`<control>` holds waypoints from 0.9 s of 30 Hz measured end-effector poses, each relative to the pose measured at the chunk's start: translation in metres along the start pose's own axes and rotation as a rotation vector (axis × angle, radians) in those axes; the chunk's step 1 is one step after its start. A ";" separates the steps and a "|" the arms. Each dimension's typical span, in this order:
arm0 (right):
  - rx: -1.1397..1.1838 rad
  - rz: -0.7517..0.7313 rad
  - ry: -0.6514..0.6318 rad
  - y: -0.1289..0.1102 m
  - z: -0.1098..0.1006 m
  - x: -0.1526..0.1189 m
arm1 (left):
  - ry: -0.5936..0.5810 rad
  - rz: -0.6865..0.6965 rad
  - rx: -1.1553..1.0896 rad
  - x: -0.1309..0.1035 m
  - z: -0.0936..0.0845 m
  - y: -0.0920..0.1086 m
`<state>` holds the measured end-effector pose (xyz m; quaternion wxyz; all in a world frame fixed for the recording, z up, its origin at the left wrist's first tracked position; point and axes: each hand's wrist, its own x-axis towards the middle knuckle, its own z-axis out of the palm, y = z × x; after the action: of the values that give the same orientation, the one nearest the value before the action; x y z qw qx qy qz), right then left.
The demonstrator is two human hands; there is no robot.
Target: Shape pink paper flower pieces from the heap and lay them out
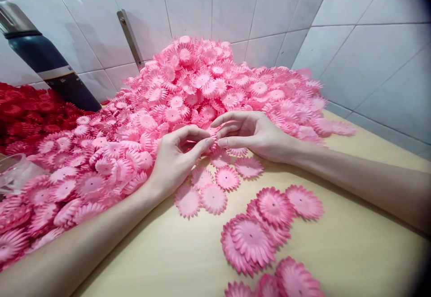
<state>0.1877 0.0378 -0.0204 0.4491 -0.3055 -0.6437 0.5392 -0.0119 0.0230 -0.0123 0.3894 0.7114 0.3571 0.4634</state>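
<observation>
Fingertips nearly meeting, my left hand (178, 155) and my right hand (257, 135) are in front of a large heap of pink petal discs (202, 79). Between the fingertips is a small pink disc (213, 131), partly hidden by the fingers. My left thumb and forefinger pinch it on one side; my right fingers close on its other side. Several loose discs (213, 198) lie on the pale table just below the hands. Nearer the camera, darker-edged pink discs (253, 238) overlap in small groups.
A dark blue bottle (55, 65) leans at the back left beside a red petal heap (25, 110). At the left edge is a clear plastic container (15, 171). White tiled walls (232, 5) stand behind the table (161, 252), with a metal strip (129, 38) against them.
</observation>
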 end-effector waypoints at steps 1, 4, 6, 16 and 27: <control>-0.001 0.001 -0.001 0.000 0.000 0.000 | 0.000 -0.006 -0.004 0.000 0.000 0.000; -0.007 0.005 -0.005 0.000 0.000 0.001 | 0.000 -0.015 -0.014 0.000 0.000 -0.001; -0.009 0.011 -0.002 0.000 0.000 0.001 | 0.000 -0.016 -0.022 0.000 0.000 -0.002; 0.012 0.018 0.001 0.001 -0.001 0.000 | -0.007 -0.014 -0.022 0.001 -0.001 -0.002; 0.022 0.036 -0.015 0.003 -0.002 0.001 | -0.003 -0.035 -0.010 0.001 -0.001 -0.001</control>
<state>0.1891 0.0398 -0.0227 0.4380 -0.3081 -0.6353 0.5565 -0.0123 0.0249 -0.0128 0.4015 0.7037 0.3664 0.4575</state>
